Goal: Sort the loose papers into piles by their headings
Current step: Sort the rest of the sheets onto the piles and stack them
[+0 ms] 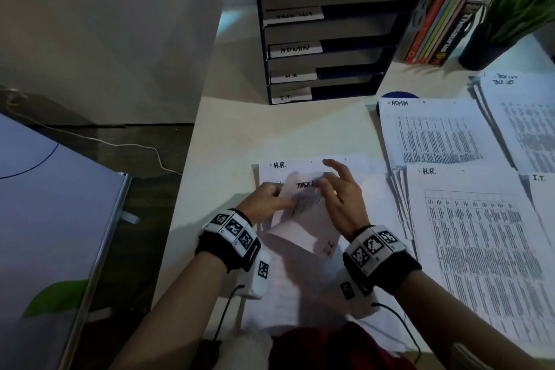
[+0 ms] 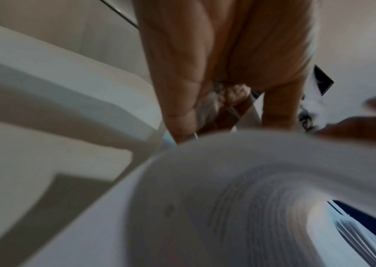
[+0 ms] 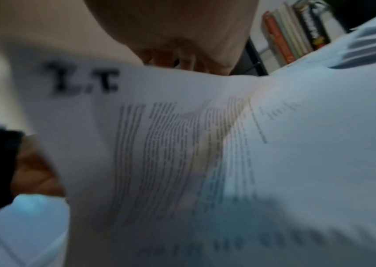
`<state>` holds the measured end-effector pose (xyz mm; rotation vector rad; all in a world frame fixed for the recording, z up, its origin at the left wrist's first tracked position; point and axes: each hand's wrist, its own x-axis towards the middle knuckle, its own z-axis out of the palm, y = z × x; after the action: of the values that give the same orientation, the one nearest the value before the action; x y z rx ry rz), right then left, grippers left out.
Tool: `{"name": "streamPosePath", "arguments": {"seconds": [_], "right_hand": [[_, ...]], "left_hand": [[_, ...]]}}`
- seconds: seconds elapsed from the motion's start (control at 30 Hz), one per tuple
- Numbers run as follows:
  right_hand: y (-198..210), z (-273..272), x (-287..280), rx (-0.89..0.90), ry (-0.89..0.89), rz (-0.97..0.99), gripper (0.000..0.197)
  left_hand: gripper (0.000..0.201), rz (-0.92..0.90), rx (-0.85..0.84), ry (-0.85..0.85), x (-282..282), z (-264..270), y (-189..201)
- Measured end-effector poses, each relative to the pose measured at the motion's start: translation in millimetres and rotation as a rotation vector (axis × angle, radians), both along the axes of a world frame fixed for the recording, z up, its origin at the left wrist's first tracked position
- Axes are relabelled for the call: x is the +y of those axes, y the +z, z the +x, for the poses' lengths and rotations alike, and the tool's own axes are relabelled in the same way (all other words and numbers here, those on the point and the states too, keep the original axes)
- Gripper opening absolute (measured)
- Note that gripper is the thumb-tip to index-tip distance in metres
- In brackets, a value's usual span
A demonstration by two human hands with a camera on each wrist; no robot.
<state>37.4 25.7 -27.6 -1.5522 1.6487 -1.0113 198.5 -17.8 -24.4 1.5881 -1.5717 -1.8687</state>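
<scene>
Pinching a curled sheet (image 1: 303,201) between them, both hands work over the unsorted stack (image 1: 300,294) that lies on the worktop (image 1: 228,117) directly beneath the wrists. The left hand (image 1: 264,200) grips the sheet's left edge with thumb and fingers; the right hand (image 1: 339,194) nips its upper right part with thumb and forefinger while the other fingers fan out loosely. The lifted sheet's heading begins "TASK", so I judge it belongs with the TASK LIST pile (image 1: 522,126), far out to the right and beyond the hands. An H.R. sheet (image 1: 300,166) shows just past the fingertips, on top of the stack.

To the right of the right hand lie 4 started piles: the ADMIN pile (image 1: 432,132), the H.R. pile (image 1: 480,243), the I.T. pile (image 1: 543,189) at the frame edge, and the TASK LIST pile. The right wrist view shows a sheet headed I.T. under that hand, blurred; which layer it is I cannot tell.

Risks, as I judge them: the sheet is bowed and 2 pages may cling together, carrying a wrong heading across; the long reach over the nearer piles could brush and skew them.

Beyond the hands stands a dark tray rack (image 1: 330,39) with 4 labelled slots, ADMIN, H.R. and I.T. legible, the top label blurred; no papers are visible inside any slot.
</scene>
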Motion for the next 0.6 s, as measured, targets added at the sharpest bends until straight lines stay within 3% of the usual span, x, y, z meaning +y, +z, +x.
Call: {"name": "streamPosePath", "arguments": {"seconds": [0.07,0.17,0.23,0.3,0.43,0.6], "right_hand": [[2,0,-6,0.042,-0.012,0.034,0.018],[-1,-2,-9,0.186,0.091,0.108,0.034],[-4,-2,-9,0.393,0.126,0.057,0.027],[-9,-3,-7,0.594,0.113,-0.016,0.017],[-11,-4,-13,0.761,0.073,-0.055,0.02],[-12,-2,-26,0.781,0.228,0.158,0.027]], "left_hand": [[0.031,-0.012,-0.012,0.01,-7,2,5],[0.043,-0.212,-0.135,0.064,-23,5,5],[0.054,-0.373,-0.33,0.033,-35,6,-3],[0.064,-0.403,-0.506,-0.075,-41,6,-8],[0.06,-0.506,-0.665,-0.254,-41,4,-13],[0.051,-0.669,-0.607,-0.191,-37,7,-20]]}}
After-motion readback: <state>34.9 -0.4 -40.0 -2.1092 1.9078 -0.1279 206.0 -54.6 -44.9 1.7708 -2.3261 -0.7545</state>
